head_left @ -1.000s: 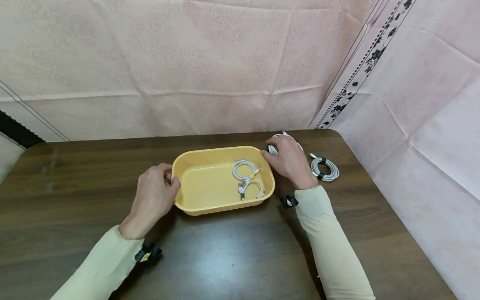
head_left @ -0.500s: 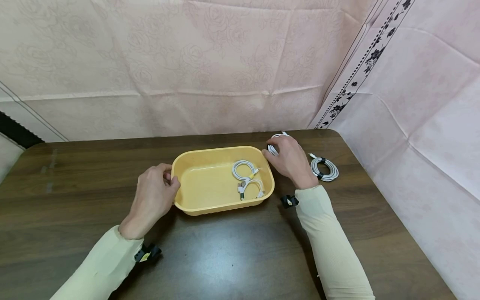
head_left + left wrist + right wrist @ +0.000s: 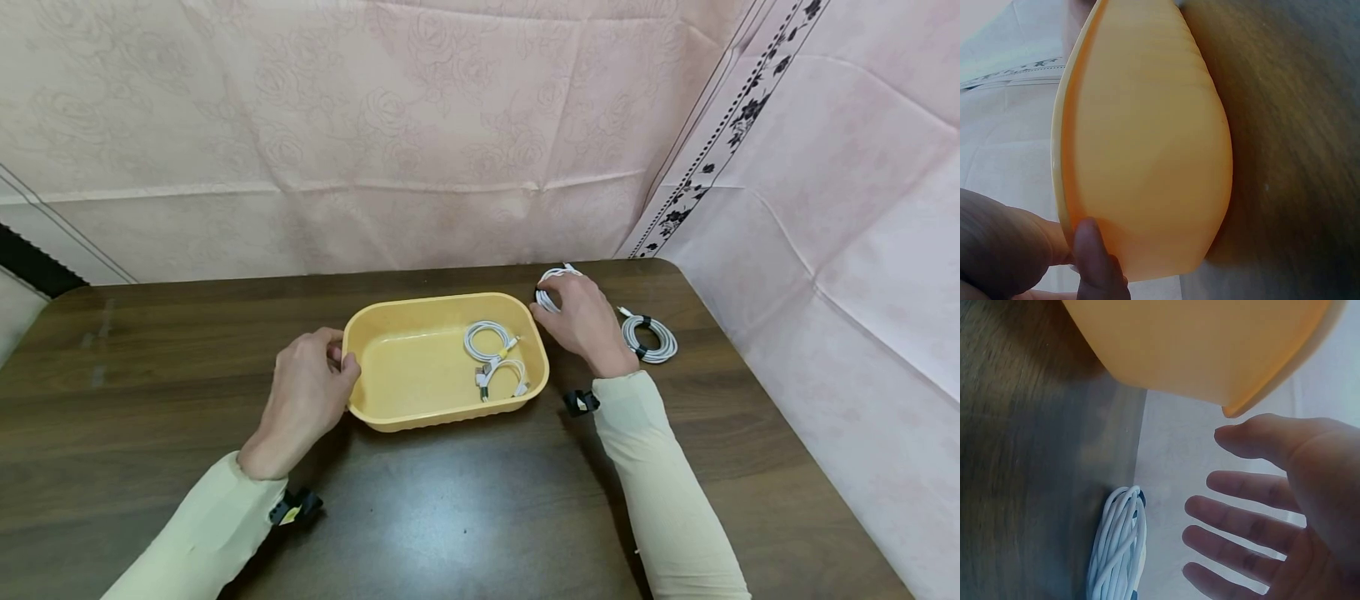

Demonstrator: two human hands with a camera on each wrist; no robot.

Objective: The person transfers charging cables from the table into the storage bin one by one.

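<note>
A yellow plastic basin [image 3: 420, 421] sits on the table, with two small coiled white cables [image 3: 489, 337] inside at its right end. My left hand [image 3: 307, 392] pinches the basin's left rim, a finger [image 3: 1094, 256] lying against the outer wall in the left wrist view. Just off the right rim is my right hand [image 3: 581, 321], its fingers spread and holding nothing in the right wrist view. Beneath and beyond it lies a bundled white cable [image 3: 1116, 550], partly hidden by the hand in the head view.
Right of my right hand lies another coiled white cable [image 3: 651, 339] with black ties. The brown wooden table [image 3: 442, 517] ends at the back against a pale patterned cloth [image 3: 390, 150]. A similar cloth hangs along the right side.
My right hand has shifted slightly to the right, its thumb moving off the basin's rim. The left hand and the basin stay practically where they were.
</note>
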